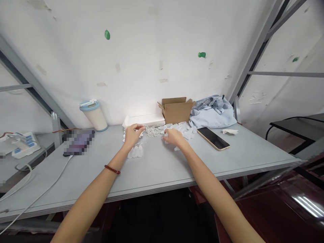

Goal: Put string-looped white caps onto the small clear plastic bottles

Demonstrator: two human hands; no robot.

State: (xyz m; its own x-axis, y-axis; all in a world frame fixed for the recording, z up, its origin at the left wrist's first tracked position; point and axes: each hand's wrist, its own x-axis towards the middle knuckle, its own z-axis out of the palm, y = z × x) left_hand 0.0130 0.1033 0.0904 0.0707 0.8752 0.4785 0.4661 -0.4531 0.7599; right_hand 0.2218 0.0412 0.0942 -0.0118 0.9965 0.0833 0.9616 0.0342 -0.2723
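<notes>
My left hand (132, 134) is closed in a pinch on a thin white string that runs to a small heap of white strings (152, 131). My right hand (173, 136) lies on the table among several small white plastic pieces (186, 132), its fingers curled over one of them; what it holds is too small to make out. A row of finished white pieces (135, 152) lies just below my left hand. A red bead bracelet (112, 169) is on my left wrist.
On the grey table (157, 168) stand an open cardboard box (176, 110), a white flat box (145, 120), a pale blue-lidded cup (93, 115), a phone (213, 138), a bundle of blue cloth (214, 111), a crumpled tissue (230, 131) and a blurred device with a white cable (78, 142).
</notes>
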